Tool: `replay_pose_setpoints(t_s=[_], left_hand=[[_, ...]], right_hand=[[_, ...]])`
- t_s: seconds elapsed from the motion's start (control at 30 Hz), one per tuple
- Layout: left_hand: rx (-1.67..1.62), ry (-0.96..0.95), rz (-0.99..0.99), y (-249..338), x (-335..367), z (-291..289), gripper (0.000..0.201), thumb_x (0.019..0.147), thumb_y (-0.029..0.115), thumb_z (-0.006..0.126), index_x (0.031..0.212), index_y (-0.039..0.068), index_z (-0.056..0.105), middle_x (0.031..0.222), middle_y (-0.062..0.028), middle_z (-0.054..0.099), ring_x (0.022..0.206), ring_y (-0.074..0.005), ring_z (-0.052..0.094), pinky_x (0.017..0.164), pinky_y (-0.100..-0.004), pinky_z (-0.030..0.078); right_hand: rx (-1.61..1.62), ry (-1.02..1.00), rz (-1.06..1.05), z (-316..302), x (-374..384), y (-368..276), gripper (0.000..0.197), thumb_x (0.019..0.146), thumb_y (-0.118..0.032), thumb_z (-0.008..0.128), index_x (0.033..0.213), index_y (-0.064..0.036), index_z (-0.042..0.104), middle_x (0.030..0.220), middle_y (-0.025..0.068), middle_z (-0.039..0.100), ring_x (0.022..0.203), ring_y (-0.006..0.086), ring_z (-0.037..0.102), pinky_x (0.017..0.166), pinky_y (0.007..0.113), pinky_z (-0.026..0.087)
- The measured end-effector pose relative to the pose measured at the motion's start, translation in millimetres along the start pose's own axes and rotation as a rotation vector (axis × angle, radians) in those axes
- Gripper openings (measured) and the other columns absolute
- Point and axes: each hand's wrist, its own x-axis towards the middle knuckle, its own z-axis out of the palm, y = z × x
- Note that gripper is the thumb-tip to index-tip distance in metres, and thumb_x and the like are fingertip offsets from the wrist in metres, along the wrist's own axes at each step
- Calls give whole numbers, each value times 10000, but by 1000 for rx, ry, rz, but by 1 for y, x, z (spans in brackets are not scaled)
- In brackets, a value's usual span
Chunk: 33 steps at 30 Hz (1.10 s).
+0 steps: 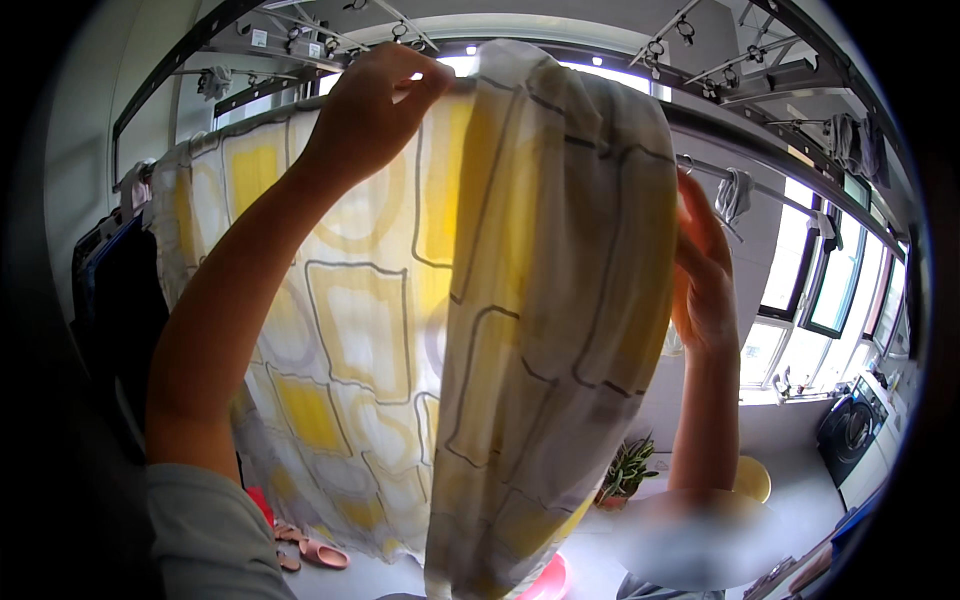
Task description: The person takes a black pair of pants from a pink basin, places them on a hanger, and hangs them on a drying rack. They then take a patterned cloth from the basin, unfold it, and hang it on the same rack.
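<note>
A large white bed sheet (pixel 360 330) with yellow blocks and grey outlines hangs over a horizontal drying bar (pixel 690 125). Its right part is bunched into a thick fold that drapes toward me and hides what lies behind. My left hand (pixel 375 110) is raised at the top edge, thumb and fingers pinched on the cloth by the bar. Lower down on the right, my right hand (pixel 703 265) is upright against the fold's outer edge. Its fingers curl around the cloth there, and their tips are partly hidden behind it.
Overhead is a drying rack with clips (pixel 655 48); small grey cloths (pixel 735 192) hang at right. Dark clothes (pixel 125 290) hang left. Below are pink slippers (pixel 322 553), a pink basin (pixel 548 580) and a potted plant (pixel 628 470). A washing machine (pixel 850 430) stands by the windows (pixel 825 290).
</note>
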Motion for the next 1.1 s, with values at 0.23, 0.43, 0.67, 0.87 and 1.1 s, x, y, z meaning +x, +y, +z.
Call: replay_pose_setpoints(t_s=[0.23, 0.43, 0.67, 0.87, 1.1], left_hand=[[-87, -534, -337, 197, -41, 18, 282, 845, 193, 680, 1013, 56, 500, 850, -47, 585, 681, -118, 563, 648, -267, 470], [-73, -367, -501, 180, -62, 40, 302, 864, 156, 630, 1052, 52, 418, 870, -148, 600, 663, -215, 616, 605, -359, 477], [-435, -77, -916, 185, -56, 9, 247, 870, 103, 502, 1111, 86, 450, 920, -41, 572, 819, -96, 541, 675, -222, 424], [-98, 176, -776, 174, -28, -12, 241, 851, 133, 488, 1076, 67, 537, 886, -37, 565, 791, -99, 514, 702, -233, 423], [-43, 181, -438, 87, 64, -69, 295, 840, 225, 596, 1080, 59, 549, 938, -43, 588, 825, -116, 560, 745, -239, 460]], right_hand=[[-28, -140, 22, 10, 27, -20, 451, 848, -53, 615, 1271, 35, 486, 1164, 116, 571, 1022, 172, 584, 879, 280, 467], [-21, -262, -214, -9, 36, -1, 362, 892, -86, 590, 1227, 40, 533, 1032, 85, 629, 880, 135, 588, 818, 273, 470], [-348, -46, 52, -24, -28, 95, 447, 868, -226, 639, 1254, -93, 459, 1262, 95, 475, 1119, 246, 490, 896, 369, 447], [-75, 198, -30, -19, -8, 126, 91, 927, -126, 534, 972, -51, 560, 708, 17, 554, 643, 108, 520, 594, 286, 424], [-67, 664, -584, -39, 136, 141, 102, 928, -66, 459, 955, -43, 555, 783, -4, 504, 681, 88, 463, 628, 250, 411]])
